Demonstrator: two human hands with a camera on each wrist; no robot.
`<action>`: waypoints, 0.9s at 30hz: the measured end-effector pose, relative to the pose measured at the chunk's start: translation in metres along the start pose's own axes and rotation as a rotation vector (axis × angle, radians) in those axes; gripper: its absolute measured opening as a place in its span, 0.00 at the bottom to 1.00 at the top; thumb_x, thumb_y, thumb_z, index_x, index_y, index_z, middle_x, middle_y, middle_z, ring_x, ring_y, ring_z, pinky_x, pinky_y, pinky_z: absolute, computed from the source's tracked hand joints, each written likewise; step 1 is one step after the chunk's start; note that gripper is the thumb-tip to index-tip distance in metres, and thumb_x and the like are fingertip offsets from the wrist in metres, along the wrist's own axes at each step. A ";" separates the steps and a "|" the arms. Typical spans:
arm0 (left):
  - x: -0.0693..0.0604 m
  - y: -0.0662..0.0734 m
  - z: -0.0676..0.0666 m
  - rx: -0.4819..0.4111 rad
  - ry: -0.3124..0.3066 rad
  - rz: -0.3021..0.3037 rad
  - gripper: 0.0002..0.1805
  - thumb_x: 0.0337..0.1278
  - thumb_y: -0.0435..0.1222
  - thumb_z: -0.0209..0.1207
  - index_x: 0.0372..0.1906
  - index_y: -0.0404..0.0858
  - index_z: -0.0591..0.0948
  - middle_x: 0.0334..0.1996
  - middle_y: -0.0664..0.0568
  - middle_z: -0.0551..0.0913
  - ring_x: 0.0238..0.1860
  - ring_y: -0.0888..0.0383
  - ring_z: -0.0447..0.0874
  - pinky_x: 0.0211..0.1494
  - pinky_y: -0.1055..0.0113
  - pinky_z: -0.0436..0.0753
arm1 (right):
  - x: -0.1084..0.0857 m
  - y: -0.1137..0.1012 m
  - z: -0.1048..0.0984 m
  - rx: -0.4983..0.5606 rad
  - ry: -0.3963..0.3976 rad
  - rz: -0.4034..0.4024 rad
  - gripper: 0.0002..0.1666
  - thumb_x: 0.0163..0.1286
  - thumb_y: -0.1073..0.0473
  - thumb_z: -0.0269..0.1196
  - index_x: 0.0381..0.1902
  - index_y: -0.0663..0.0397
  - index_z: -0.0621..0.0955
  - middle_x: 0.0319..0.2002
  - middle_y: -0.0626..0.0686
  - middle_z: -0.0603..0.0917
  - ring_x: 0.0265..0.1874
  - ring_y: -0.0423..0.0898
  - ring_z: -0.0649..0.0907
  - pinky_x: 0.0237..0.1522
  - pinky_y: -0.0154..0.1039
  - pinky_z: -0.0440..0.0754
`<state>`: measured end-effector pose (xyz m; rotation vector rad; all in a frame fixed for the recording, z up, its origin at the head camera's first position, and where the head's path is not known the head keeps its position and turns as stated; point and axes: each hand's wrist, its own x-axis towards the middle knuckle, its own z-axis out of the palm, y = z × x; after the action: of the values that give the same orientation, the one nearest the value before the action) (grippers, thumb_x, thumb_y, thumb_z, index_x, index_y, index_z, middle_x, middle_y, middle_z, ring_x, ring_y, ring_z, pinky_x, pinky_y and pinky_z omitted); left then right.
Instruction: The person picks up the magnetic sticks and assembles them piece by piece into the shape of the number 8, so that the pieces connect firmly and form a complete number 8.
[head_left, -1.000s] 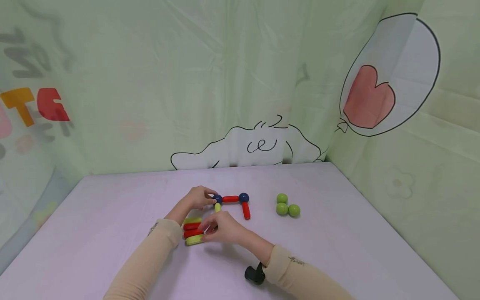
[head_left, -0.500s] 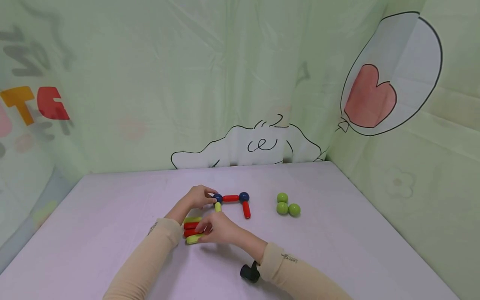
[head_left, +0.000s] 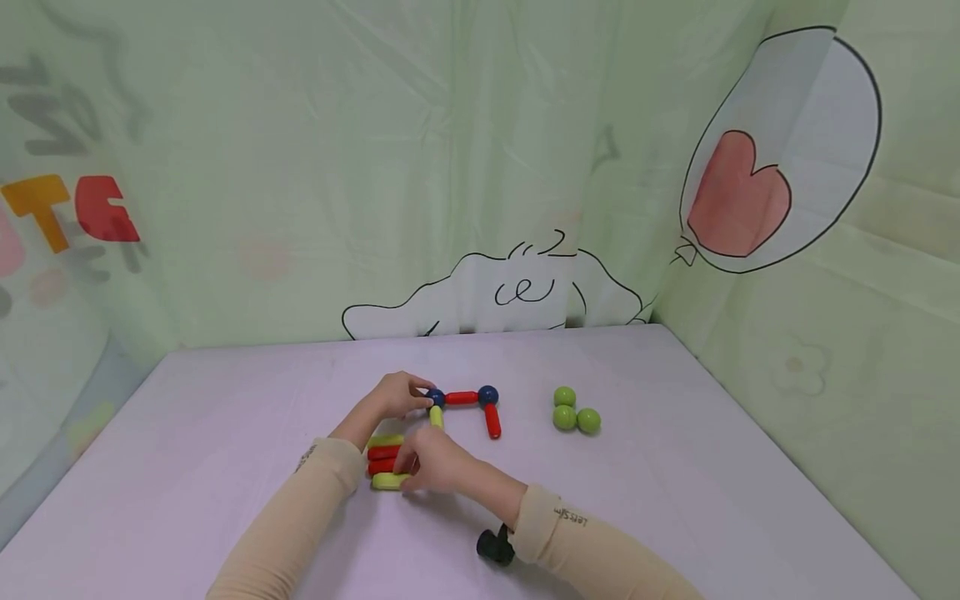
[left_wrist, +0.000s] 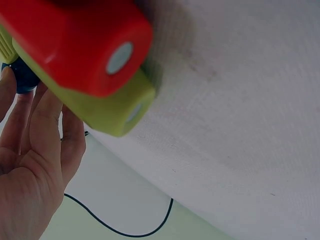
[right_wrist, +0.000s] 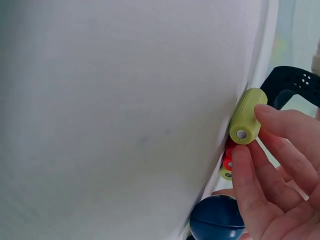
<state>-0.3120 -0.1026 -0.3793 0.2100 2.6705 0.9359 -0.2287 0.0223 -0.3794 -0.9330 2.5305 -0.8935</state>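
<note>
On the table point(head_left: 247, 433), the nearmost yellow rod point(head_left: 386, 482) lies crosswise, long axis left to right. Beyond it, the left hand point(head_left: 399, 396) pinches a blue ball point(head_left: 437, 398). The right hand point(head_left: 438, 461), nearer the rod, pinches its right end, fingers narrowly parted around it.

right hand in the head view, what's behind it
Beyond the right hand, the upper part of a yellow-green rod shows, meeting a blue ball; the hand covers the rod's lower end in this view.
</note>
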 end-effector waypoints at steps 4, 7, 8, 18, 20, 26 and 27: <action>0.000 0.000 0.000 -0.001 0.002 -0.002 0.19 0.57 0.37 0.58 0.55 0.41 0.77 0.46 0.44 0.80 0.32 0.55 0.75 0.34 0.67 0.78 | -0.001 -0.002 0.000 -0.012 0.002 0.010 0.07 0.51 0.66 0.70 0.30 0.56 0.84 0.22 0.43 0.79 0.24 0.34 0.75 0.29 0.24 0.74; 0.000 0.000 0.001 0.001 0.003 0.002 0.19 0.57 0.37 0.58 0.55 0.41 0.77 0.46 0.45 0.80 0.31 0.55 0.75 0.33 0.68 0.78 | -0.001 -0.002 0.000 -0.022 0.006 0.009 0.06 0.51 0.66 0.70 0.30 0.56 0.84 0.22 0.43 0.79 0.24 0.34 0.75 0.30 0.24 0.74; 0.000 0.000 0.001 -0.001 0.004 0.003 0.19 0.57 0.37 0.59 0.55 0.41 0.77 0.46 0.45 0.81 0.31 0.55 0.75 0.32 0.68 0.78 | -0.002 -0.002 0.000 -0.025 0.007 0.008 0.06 0.51 0.66 0.69 0.30 0.56 0.84 0.22 0.43 0.79 0.24 0.34 0.75 0.30 0.24 0.74; 0.001 0.001 0.002 -0.011 0.014 -0.003 0.19 0.57 0.37 0.59 0.55 0.42 0.78 0.44 0.45 0.81 0.30 0.55 0.74 0.31 0.69 0.77 | -0.011 -0.001 -0.004 0.026 0.008 -0.004 0.07 0.52 0.67 0.69 0.31 0.57 0.84 0.23 0.43 0.79 0.23 0.34 0.75 0.29 0.24 0.74; 0.000 0.001 0.002 -0.012 0.017 -0.006 0.19 0.57 0.37 0.59 0.54 0.42 0.78 0.44 0.45 0.81 0.30 0.55 0.74 0.31 0.69 0.77 | -0.013 0.001 -0.005 0.031 0.010 -0.014 0.07 0.51 0.67 0.69 0.31 0.57 0.84 0.22 0.44 0.80 0.23 0.34 0.75 0.29 0.25 0.74; -0.002 0.001 0.002 -0.013 0.022 0.001 0.19 0.57 0.37 0.59 0.55 0.41 0.77 0.45 0.44 0.80 0.32 0.54 0.75 0.33 0.68 0.78 | -0.020 0.008 -0.009 0.028 0.017 -0.010 0.09 0.51 0.66 0.69 0.32 0.56 0.84 0.23 0.44 0.80 0.22 0.34 0.75 0.29 0.25 0.74; -0.002 0.001 0.002 -0.014 0.023 0.002 0.19 0.57 0.37 0.59 0.55 0.41 0.77 0.45 0.44 0.80 0.32 0.54 0.76 0.33 0.68 0.78 | -0.021 0.010 -0.009 0.029 0.020 -0.010 0.09 0.51 0.66 0.69 0.33 0.56 0.84 0.23 0.43 0.80 0.22 0.35 0.75 0.29 0.26 0.74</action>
<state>-0.3095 -0.1015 -0.3795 0.2002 2.6843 0.9623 -0.2226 0.0462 -0.3773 -0.9333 2.5247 -0.9436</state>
